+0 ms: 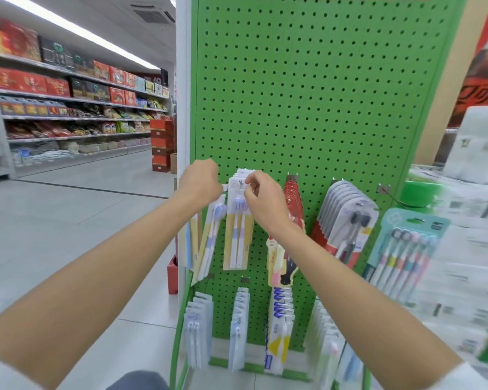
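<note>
Bright even light from a ceiling strip (76, 29) up-left of the fingers (252, 178), faint shadows, heavy blur right of the fingers, wide-angle bending at edges

Upper pegboard (307, 94) bare; lower hooks crowded: red packs (292, 198), grey packs (347, 218) flank right.

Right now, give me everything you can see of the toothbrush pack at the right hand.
The toothbrush pack is a flat card blister, white on top, yellow lower down, with two blue-headed brushes under clear plastic. It hangs upright at the front of a stack on a metal hook of the green pegboard. The right hand pinches its top edge by the hook. The left hand grips similar packs just left of it.
</note>
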Tool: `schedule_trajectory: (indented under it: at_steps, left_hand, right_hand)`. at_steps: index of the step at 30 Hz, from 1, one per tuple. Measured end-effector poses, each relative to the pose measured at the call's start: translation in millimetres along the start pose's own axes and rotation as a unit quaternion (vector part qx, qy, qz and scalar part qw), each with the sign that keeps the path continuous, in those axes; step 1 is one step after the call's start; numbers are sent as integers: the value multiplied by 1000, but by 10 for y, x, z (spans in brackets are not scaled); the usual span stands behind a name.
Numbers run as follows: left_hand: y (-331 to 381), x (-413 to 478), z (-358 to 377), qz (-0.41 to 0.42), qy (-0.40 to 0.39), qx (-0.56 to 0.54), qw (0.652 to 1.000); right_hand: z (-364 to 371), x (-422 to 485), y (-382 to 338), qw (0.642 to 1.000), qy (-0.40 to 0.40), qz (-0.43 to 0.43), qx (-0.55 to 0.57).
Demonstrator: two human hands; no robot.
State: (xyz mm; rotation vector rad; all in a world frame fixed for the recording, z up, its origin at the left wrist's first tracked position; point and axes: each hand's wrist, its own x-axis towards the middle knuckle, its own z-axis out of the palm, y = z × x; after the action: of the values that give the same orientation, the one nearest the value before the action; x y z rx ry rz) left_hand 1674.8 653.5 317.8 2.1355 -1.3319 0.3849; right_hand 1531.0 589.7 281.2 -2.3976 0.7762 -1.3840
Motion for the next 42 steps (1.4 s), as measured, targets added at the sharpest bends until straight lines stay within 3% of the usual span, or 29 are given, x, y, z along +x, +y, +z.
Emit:
schedule_trajectory:
  at_steps: [5, 8, 13, 17, 24, 28, 33, 37, 42]
  left_hand:
    - [-133, -190, -129, 6, 8, -52, 999]
    - [-150, -313, -154, 2, -53, -180, 982]
    - [-87, -543, 40, -36, -120, -375, 919]
    - [-42, -701, 350, -54, -155, -450, 878]
    - [-146, -1054, 1051, -118, -262, -569, 770]
    - [-153, -1267, 1361, -122, -280, -594, 745]
    - [-191, -1400, 1637, -152, -239, -630, 724]
    - [-255, -1487, 1836, -186, -226, -638, 713]
    - [-338, -1480, 1954, -250, -164, -644, 704]
  right_hand:
    - [145, -234, -67, 997, -2, 21, 68]
    - [195, -354, -49, 992, -15, 55, 115]
    - [258, -552, 144, 984, -18, 96, 147]
    - [189, -702, 339, 985, 2, 112, 135]
    - [158, -1168, 618, 982, -6, 119, 144]
    - [204, -1414, 706, 972, -2, 148, 184]
    - [359, -1671, 929, 940, -117, 252, 196]
    - [467, -1865, 1073, 871, -255, 340, 245]
    - [517, -2175, 1223, 827, -329, 371, 264]
